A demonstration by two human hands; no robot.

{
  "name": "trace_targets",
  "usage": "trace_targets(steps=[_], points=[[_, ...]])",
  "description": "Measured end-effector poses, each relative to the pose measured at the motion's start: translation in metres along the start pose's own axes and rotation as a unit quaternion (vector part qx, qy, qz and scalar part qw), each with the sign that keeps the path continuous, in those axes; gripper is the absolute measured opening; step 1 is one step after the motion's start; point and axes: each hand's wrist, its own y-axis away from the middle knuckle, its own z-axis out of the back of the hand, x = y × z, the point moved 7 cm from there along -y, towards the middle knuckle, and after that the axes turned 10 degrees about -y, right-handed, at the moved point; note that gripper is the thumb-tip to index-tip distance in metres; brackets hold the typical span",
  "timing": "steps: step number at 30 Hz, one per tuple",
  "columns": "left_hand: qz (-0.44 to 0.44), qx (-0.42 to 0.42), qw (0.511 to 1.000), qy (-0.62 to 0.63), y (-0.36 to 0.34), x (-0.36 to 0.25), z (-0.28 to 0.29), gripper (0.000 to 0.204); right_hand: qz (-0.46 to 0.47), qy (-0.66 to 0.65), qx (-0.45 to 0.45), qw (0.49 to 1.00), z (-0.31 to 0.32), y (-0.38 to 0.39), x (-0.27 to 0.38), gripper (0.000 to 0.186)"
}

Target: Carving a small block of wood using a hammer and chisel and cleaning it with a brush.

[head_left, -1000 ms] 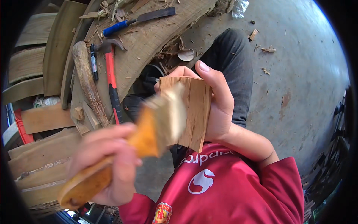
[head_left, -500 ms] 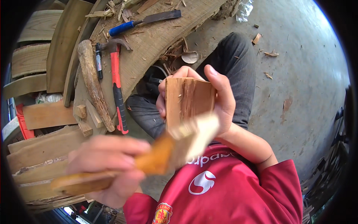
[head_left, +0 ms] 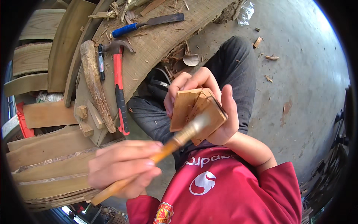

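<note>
On the left, cut off by the dark rim, planks (head_left: 31, 58) lie one beyond another. Among them I see crumpled plastic (head_left: 50, 97); whether it holds anything I can't make out. Just nearer is a red strip (head_left: 24, 121), mostly hidden by a board (head_left: 50, 115). More boards (head_left: 48, 164) are stacked near left, their ends partly behind my left hand.

To the right, on and beside the slab (head_left: 149, 52), come small blocks (head_left: 82, 111), a stick (head_left: 95, 86), a marker (head_left: 101, 62), a hammer (head_left: 118, 80) and, farther off, a chisel (head_left: 160, 20) among shavings.

My left hand (head_left: 125, 166) pinches the handle of a brush (head_left: 167, 150), fingers curled over it. The bristle end is blurred and lies over the near right face of the block (head_left: 186, 106); I can't tell how firmly it touches.

The block sits in my right hand (head_left: 228, 125), above my lap, tilted, with a groove down its face. My fingers bend round its far side, partly hidden, and my thumb stands along its right edge.

Farther right, chips (head_left: 257, 42) and clear plastic (head_left: 245, 14), its contents unclear, lie on the floor (head_left: 298, 93). A dark pile (head_left: 328, 160) at the right rim is too dim to name.
</note>
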Motion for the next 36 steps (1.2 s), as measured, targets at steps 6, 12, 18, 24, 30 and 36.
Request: trace_targets(steps=[6, 12, 18, 24, 30, 36], points=[[-0.026, -0.002, 0.999, 0.045, 0.009, 0.009, -0.005, 0.023, 0.043, 0.111, 0.046, 0.992, -0.002, 0.005, 0.01, 0.056], [-0.051, -0.026, 0.995, 0.083, 0.017, 0.016, -0.005, 0.02, 0.05, 0.151, 0.06, 0.985, 0.0, 0.006, 0.016, 0.059], [-0.057, -0.175, 0.978, 0.101, 0.019, 0.023, 0.003, 0.016, 0.066, 0.156, 0.043, 0.985, 0.003, 0.009, 0.018, 0.058], [-0.101, -0.034, 0.978, 0.181, 0.012, 0.019, -0.012, 0.016, 0.06, 0.101, 0.047, 0.992, 0.001, 0.007, 0.012, 0.056], [-0.13, -0.167, 0.958, 0.196, 0.025, 0.019, -0.015, 0.023, 0.064, 0.125, 0.046, 0.989, 0.005, 0.011, 0.011, 0.053], [0.064, -0.171, 0.975, -0.129, 0.034, 0.027, -0.008, 0.027, 0.125, 0.192, 0.064, 0.971, 0.01, 0.013, 0.029, 0.048]])
